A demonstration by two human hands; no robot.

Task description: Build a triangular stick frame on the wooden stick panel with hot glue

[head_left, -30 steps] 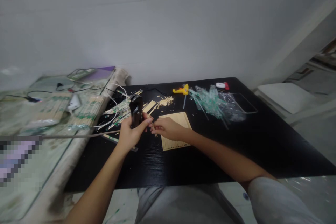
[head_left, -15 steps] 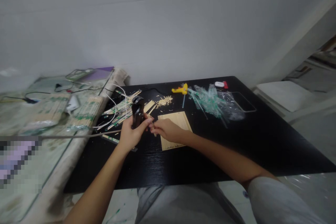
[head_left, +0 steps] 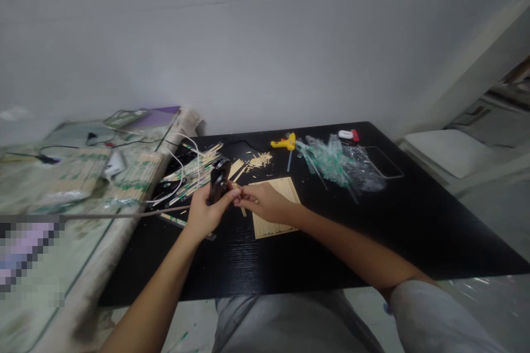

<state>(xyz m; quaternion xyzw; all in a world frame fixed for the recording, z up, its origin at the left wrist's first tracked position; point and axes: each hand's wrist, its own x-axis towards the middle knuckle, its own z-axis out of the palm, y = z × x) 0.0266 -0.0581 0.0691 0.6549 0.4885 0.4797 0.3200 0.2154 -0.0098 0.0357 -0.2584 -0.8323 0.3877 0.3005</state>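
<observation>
My left hand (head_left: 205,212) is wrapped round a black plier-like cutter (head_left: 217,179), held upright over the black table (head_left: 372,220). My right hand (head_left: 260,201) pinches a thin wooden stick (head_left: 240,198) right beside the cutter, and the two hands touch at the fingertips. Just under my right hand lies a flat panel of joined wooden sticks (head_left: 275,207).
Loose cut sticks (head_left: 259,160) and wrapped stick bundles (head_left: 190,168) lie behind the hands with white cables (head_left: 182,162). A yellow glue gun (head_left: 285,142), a heap of clear plastic wrappers (head_left: 337,160) and a white-red object (head_left: 348,134) sit at the back. A cluttered side table (head_left: 83,176) stands left.
The cutter has tilted slightly to the right and sunk a little. My right hand has shifted a bit left towards the cutter with the stick.
</observation>
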